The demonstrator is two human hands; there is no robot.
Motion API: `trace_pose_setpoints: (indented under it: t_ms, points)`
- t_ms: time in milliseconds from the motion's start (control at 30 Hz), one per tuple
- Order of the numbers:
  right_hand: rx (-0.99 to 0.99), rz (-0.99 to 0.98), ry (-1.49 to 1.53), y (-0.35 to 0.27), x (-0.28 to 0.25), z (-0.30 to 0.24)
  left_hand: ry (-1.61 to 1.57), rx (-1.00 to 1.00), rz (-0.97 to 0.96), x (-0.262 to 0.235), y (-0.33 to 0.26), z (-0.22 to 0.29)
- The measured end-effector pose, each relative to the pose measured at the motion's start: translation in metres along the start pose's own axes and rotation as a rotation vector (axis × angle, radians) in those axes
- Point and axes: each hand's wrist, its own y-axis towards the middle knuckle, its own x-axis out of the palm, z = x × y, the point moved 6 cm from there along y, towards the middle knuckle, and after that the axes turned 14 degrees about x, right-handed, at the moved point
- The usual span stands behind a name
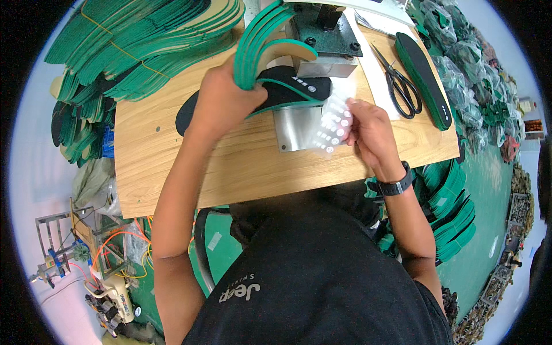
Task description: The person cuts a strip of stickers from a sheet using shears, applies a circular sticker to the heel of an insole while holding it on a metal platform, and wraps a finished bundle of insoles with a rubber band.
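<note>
My left hand (221, 100) is closed around several green-edged insoles (253, 49), which stand up bent between thumb and fingers. Beneath it, a black insole (278, 76) with small white marks at its right end lies across a metal plate (294, 131). A clear film sheet (329, 129) printed with rows of white marks is pinched in my right hand (371, 129), beside that insole's right end. Just above the insole's marked end is the metal block (328, 69) of a black press (329, 37).
Tall stacks of green insoles (144, 46) fill the table's far left. Black scissors (398, 86) and another black insole with a green edge (422, 83) lie at the right. More green insoles (451, 207) are piled below the table's right side. Bagged goods (463, 69) line the right wall.
</note>
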Motion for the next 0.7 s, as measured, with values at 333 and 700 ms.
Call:
trace_pose_setpoints:
  t_ms: [333,700]
  points:
    - [0.114,-0.117,-0.229,0.017,0.025,0.0,-0.201,0.022,0.251,-0.025,0.0,-0.011]
    - [0.135,-0.098,-0.306,0.017,0.025,-0.003,-0.169,0.009,0.252,-0.018,-0.004,-0.004]
